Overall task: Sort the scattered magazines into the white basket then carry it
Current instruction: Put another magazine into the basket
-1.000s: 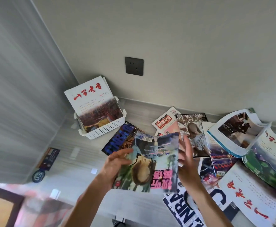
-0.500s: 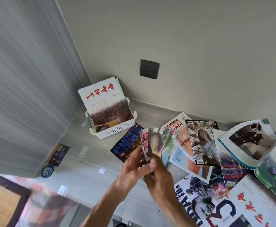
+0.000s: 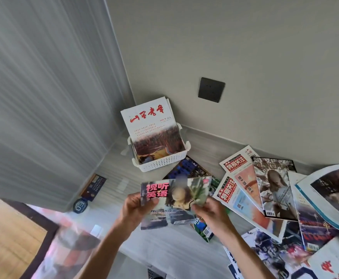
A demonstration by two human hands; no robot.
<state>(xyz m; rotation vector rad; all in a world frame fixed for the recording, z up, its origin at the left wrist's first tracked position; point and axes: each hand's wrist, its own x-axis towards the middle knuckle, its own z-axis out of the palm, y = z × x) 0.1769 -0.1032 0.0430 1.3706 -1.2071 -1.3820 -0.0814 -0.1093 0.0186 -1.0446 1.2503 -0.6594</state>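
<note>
I hold a small magazine with pink characters and a woman's portrait (image 3: 174,200) above the floor, cover facing me. My left hand (image 3: 135,208) grips its left edge and my right hand (image 3: 210,213) grips its lower right corner. The white basket (image 3: 162,163) stands in the corner ahead, with a white magazine with red title (image 3: 150,125) upright inside it. Several magazines lie scattered to the right, among them a red-banner magazine (image 3: 237,190) and a grey magazine showing a woman (image 3: 275,186). A dark blue magazine (image 3: 186,170) lies just before the basket.
A grey wall with a dark socket plate (image 3: 211,89) rises behind the basket; a ribbed grey panel (image 3: 43,97) closes the left side. A small dark booklet (image 3: 93,186) and round badge (image 3: 80,205) lie by that panel. An open magazine (image 3: 329,194) curls at far right.
The magazine was flipped over between my hands: back cover a second ago, edge-on half a second ago, front cover now. The view has swung left, bringing the basket toward the centre.
</note>
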